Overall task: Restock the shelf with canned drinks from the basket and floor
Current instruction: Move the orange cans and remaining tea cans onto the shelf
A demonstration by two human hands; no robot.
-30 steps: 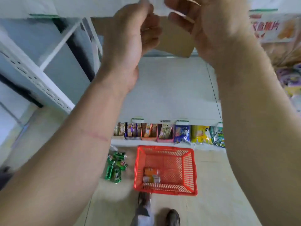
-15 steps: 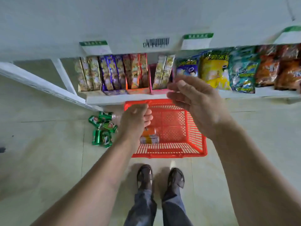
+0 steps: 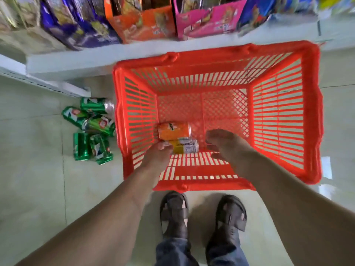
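Note:
A red plastic basket [image 3: 313, 112] stands on the floor below me. Two cans lie on their sides in it: an orange can [image 3: 174, 130] and, just in front, a yellow and white can [image 3: 186, 146]. My left hand [image 3: 158, 155] reaches in with curled fingers at the left end of the yellow and white can; its grip is hidden. A little right of the cans hovers my right hand [image 3: 225, 144], fingers loosely curled and holding nothing. Several green cans [image 3: 92, 129] lie in a heap on the floor left of the basket.
The white bottom shelf [image 3: 76, 60] runs behind the basket, carrying snack boxes in purple, orange [image 3: 142, 25] and pink. My feet in dark sandals [image 3: 174, 214] stand just in front of the basket on pale floor tiles.
My view dropped from the upper shelf to the basket. Both hands came down from the shelf and now reach into the basket at the two cans.

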